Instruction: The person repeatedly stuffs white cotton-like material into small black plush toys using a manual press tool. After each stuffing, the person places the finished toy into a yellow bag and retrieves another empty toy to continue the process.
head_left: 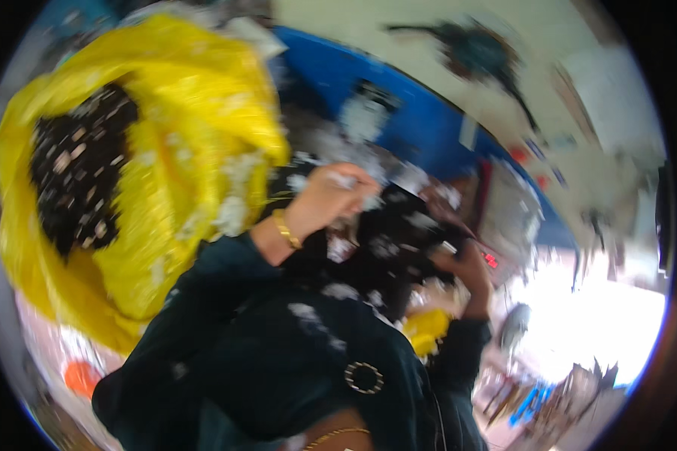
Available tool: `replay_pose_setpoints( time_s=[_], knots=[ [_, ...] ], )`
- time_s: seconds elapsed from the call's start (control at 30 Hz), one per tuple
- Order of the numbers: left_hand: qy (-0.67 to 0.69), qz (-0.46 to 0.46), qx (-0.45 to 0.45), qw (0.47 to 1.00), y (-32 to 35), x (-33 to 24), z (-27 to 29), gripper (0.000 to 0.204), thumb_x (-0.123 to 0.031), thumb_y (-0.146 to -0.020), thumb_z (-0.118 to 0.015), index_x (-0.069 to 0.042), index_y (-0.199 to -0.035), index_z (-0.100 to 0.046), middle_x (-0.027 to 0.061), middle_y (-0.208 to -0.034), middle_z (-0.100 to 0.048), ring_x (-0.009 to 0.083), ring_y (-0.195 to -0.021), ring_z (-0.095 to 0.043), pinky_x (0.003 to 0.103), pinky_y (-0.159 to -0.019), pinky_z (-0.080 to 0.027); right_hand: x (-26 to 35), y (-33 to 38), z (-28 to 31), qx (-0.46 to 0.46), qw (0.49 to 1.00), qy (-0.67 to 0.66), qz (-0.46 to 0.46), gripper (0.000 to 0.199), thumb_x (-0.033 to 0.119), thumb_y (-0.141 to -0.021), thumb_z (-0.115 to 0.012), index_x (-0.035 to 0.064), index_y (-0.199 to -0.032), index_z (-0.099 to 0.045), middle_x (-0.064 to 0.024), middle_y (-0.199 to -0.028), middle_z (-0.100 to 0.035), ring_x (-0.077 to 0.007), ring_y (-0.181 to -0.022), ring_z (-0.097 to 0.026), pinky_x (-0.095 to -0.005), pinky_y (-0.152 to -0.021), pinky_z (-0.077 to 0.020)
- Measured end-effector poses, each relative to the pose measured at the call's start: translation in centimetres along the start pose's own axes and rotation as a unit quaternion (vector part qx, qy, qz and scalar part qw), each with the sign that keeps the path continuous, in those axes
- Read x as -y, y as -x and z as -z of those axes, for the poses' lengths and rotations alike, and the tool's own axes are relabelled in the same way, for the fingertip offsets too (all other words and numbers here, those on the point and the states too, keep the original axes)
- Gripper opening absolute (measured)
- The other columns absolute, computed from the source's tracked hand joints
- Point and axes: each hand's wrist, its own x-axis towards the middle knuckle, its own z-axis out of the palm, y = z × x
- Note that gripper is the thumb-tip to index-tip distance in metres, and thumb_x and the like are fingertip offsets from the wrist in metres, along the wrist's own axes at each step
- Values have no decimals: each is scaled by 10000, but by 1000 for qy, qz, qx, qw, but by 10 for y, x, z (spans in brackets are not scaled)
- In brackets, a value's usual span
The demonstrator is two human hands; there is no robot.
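The picture is heavily blurred. My left hand (331, 197), with a gold bangle on the wrist, is raised and closed on the top of a black bundle (387, 248) flecked with white fluff. My right hand (470, 264) grips the same bundle from its right side. Both arms are in dark teal sleeves. A large yellow plastic sack (180, 150) stands open to the left of my left hand, with black and white scraps (79, 177) inside it. A small yellow piece (426, 329) shows below the bundle.
A blue surface (421, 124) curves behind the bundle, strewn with white fluff. A pale wall with a dark fan-like object (474, 49) is above. A small red light (491, 261) sits by my right hand. Bright floor lies at the lower right.
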Motion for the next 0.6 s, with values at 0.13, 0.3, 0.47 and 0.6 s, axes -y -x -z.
replay_pose_setpoints(
  time_s=[0.13, 0.3, 0.47, 0.6],
  knots=[
    [-394, -188, -70, 897, 21, -9, 60, 508, -98, -772, -724, -49, -1235, -523, 160, -1284, -475, 282, -1086, -536, 315, -836, -503, -89, 95, 67, -107, 969, 194, -109, 469, 124, -823, -678, 31, -1248, -501, -104, -1055, -633, -202, -897, -632, -309, -749, -540],
    [-525, -187, -507, 657, 84, -26, 222, 477, -221, -751, -718, -28, -1153, -547, 219, -1136, -554, 375, -1090, -519, 418, -967, -409, -203, 201, 106, -148, 921, -2, -360, 437, 190, -846, -645, 46, -1236, -510, -109, -1084, -622, -244, -893, -631, -340, -731, -541],
    [-709, 138, -600, 343, 169, -72, 355, 754, -139, -735, -684, -220, -1424, -388, 182, -1531, -187, 417, -1398, -173, 519, -1128, -171, -275, 281, 128, -150, 834, -231, -478, 415, 257, -870, -613, 61, -1224, -520, -114, -1113, -612, -287, -889, -630, -372, -713, -543],
    [-782, 72, -524, 330, 188, -54, 430, 289, -87, -814, -543, -163, -1084, -616, 171, -1398, -413, 366, -1230, -430, 483, -938, -418, -286, 322, 160, -94, 791, -389, -463, 407, 311, -889, -587, 74, -1214, -527, -118, -1136, -603, -321, -886, -629, -397, -698, -544]
  ],
)
